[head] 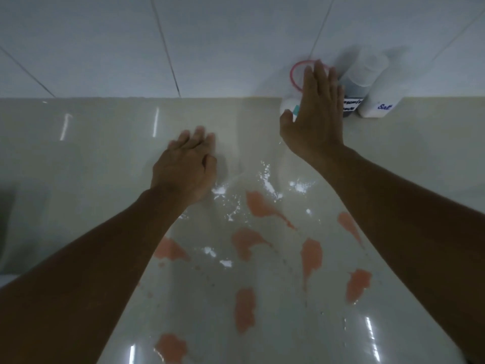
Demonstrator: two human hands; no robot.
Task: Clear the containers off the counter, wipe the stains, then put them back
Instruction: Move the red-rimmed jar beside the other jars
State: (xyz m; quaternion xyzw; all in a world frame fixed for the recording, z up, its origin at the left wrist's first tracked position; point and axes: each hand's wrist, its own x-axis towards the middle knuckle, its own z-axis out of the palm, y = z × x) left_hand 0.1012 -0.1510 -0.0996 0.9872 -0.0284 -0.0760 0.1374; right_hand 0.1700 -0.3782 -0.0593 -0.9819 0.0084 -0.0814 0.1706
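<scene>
Three containers stand in a row against the tiled wall at the back right of the counter (pixel 78 158). The left one is a clear jar with a pink rim (pixel 295 74) and a white base. My right hand (pixel 313 114) lies over its front with fingers stretched flat; a grip cannot be made out. Beside it stands a jar with dark contents (pixel 354 90), then a white container labelled "Salt" (pixel 380 101). My left hand (pixel 187 166) hovers over the counter's middle, fingers loosely curled, holding nothing. Pink stains (pixel 259 203) and white powder (pixel 219 191) cover the near counter.
A pale tiled wall (pixel 210 43) rises directly behind the counter. A dark shape sits at the far left edge (pixel 8 222). Water droplets dot the surface between the stains.
</scene>
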